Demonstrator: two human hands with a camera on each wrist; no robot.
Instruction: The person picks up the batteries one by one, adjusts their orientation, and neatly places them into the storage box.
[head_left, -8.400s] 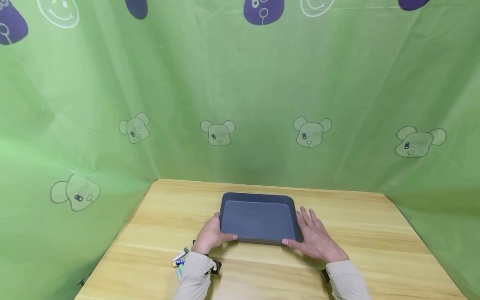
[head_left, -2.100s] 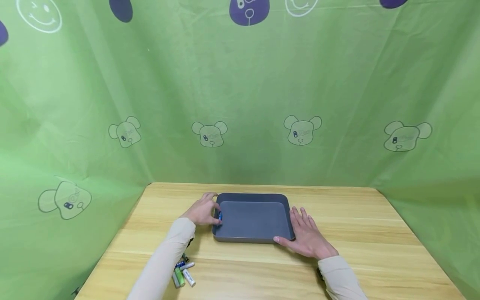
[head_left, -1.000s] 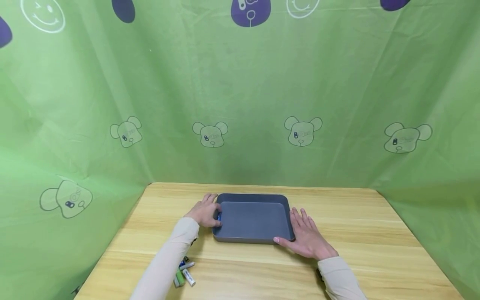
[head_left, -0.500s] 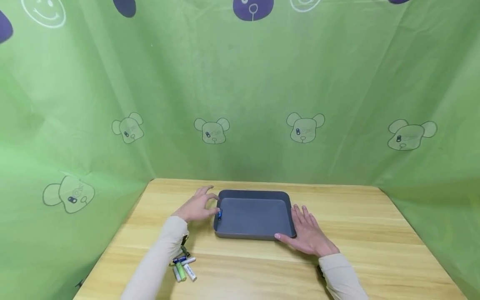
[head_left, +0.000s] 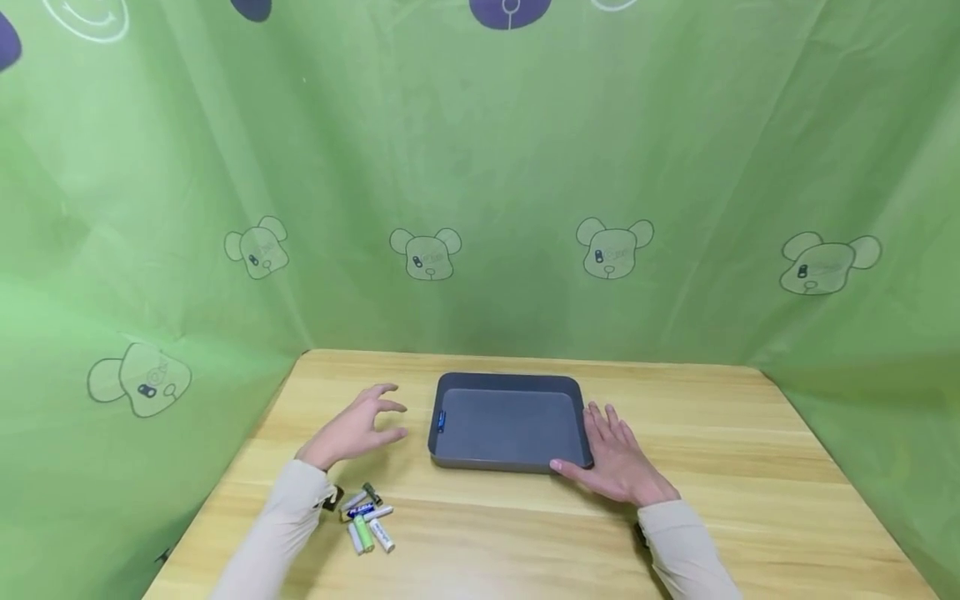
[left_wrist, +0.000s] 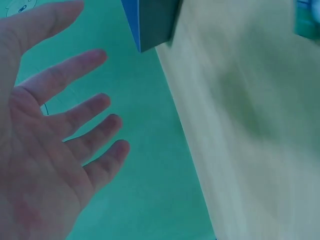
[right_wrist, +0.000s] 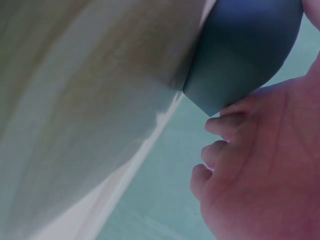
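Observation:
A dark grey rectangular tray (head_left: 517,425) lies on the wooden table in the head view. One blue battery (head_left: 442,422) rests inside it against the left wall. My left hand (head_left: 356,427) is in the air left of the tray, fingers spread and holding nothing; the left wrist view shows the bare palm (left_wrist: 45,150). At the tray's right front corner my right hand (head_left: 618,462) lies with straight fingers along the side and the thumb at the front rim. The right wrist view has this hand (right_wrist: 265,160) against the tray's outer wall (right_wrist: 240,55).
A small pile of loose batteries lies on the table front left, among them a green one (head_left: 363,533), a white one (head_left: 382,536) and a dark blue one (head_left: 360,511). A green patterned curtain (head_left: 517,317) surrounds the wooden table (head_left: 750,483) at the back and sides.
My left hand brought the blue battery to the tray's left wall, let it go there, and has since drawn back left toward the pile. The right hand has stayed at the tray's right side.

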